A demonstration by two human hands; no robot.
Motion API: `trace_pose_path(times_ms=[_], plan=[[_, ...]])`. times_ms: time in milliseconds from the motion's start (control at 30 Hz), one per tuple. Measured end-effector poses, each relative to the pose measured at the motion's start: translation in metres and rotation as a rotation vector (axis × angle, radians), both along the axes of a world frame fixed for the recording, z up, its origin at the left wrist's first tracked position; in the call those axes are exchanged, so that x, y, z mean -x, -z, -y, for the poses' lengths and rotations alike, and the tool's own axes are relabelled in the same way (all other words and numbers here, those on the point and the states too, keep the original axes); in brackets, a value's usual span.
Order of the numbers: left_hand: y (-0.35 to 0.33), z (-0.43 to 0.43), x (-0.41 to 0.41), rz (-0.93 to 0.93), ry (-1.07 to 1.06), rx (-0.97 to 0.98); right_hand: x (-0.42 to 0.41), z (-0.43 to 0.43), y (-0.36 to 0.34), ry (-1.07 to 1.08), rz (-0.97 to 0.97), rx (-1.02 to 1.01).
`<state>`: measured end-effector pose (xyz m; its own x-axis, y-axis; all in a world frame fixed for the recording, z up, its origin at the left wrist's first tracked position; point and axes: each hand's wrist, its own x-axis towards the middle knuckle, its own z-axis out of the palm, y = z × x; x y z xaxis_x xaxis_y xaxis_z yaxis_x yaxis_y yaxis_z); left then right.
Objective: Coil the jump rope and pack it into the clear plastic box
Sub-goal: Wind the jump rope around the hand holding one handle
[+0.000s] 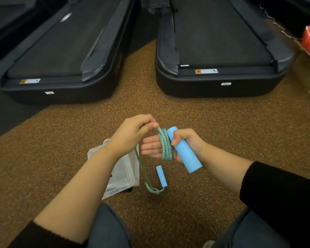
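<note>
Head: left hand (134, 131) beside right hand (190, 142)

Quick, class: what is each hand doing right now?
Left hand: closed, pinching the rope.
Right hand: closed round the blue handle, rope coiled over its fingers.

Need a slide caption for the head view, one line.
Left hand pinches the jump rope looped around the right hand, which grips one blue handle; clear plastic box on the floor.

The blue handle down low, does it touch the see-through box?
Apart. The head view shows a strip of speckled floor between the lower blue handle and the near wall of the clear plastic box.
</note>
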<state>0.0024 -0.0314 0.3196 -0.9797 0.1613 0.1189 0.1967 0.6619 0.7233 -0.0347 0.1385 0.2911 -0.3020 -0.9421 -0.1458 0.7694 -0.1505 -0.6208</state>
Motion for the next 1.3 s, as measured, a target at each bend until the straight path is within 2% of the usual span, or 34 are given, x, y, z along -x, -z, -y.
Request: trace_pose_path(times_ms=[100,233,333,433,500,633,1100,1300], plan=[[-0.001,-0.001,-0.001,0.06,0.014,-0.082,-0.001,-0.002,0.001,0.0,0.016,-0.01],[0.004,-0.005,0.001,0.152,-0.005,-0.266,0.0,-0.001,-0.003,0.106,0.067,-0.037],[0.015,-0.008,0.001,0.271,-0.028,-0.422,0.001,-0.001,-0.011,0.165,0.102,0.071],[0.026,-0.019,-0.001,0.242,-0.04,-0.27,0.001,-0.002,-0.018,0.176,0.138,0.229],[0.031,-0.027,-0.001,0.153,-0.043,-0.135,0.003,-0.003,-0.019,0.212,0.136,0.232],[0.041,-0.04,-0.001,0.123,-0.037,-0.002,0.007,-0.007,-0.014,0.239,0.122,0.2],[0.046,-0.064,-0.01,0.486,-0.004,-0.332,0.016,-0.013,-0.011,0.304,0.12,0.175],[0.046,-0.068,-0.014,0.561,0.083,-0.297,0.027,-0.021,-0.014,0.365,0.137,0.191]])
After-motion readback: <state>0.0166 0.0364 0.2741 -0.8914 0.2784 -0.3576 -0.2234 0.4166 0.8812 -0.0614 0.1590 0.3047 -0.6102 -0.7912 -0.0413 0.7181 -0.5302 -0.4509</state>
